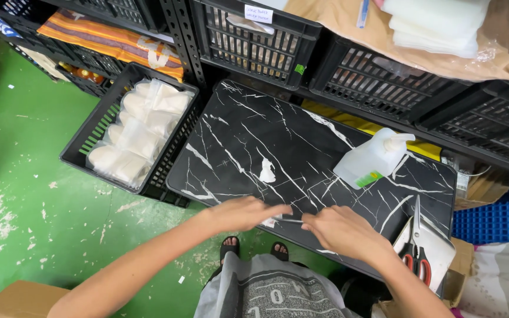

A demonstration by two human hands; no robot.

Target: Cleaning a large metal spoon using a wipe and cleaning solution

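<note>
Reaching over the near edge of a black marble-patterned tabletop [248,141], both hands meet on a small, thin pale strip [287,219] lying at that edge. The left hand [244,212] lies flat, its fingers stretched toward the strip and pressed together over its left end; a scrap of white with a red mark shows just beneath them, too covered to identify. The right hand [344,228] has its grip pinched shut on the strip's right end. What the strip is made of cannot be made out.

Farther up the tabletop sits a crumpled white scrap [267,171], well apart from the hands. A translucent pump bottle [372,160] with a green label lies tilted on its side near the right. Red-handled scissors [417,244] rest on a white sheet [440,250] at the right corner, partly hidden by the right forearm.

Left of the tabletop, a black crate [98,126] on the green floor [25,165] holds clear bags of white items [139,129], contents indistinct. Black crates [254,44] on shelves behind are cut off by the top edge.
</note>
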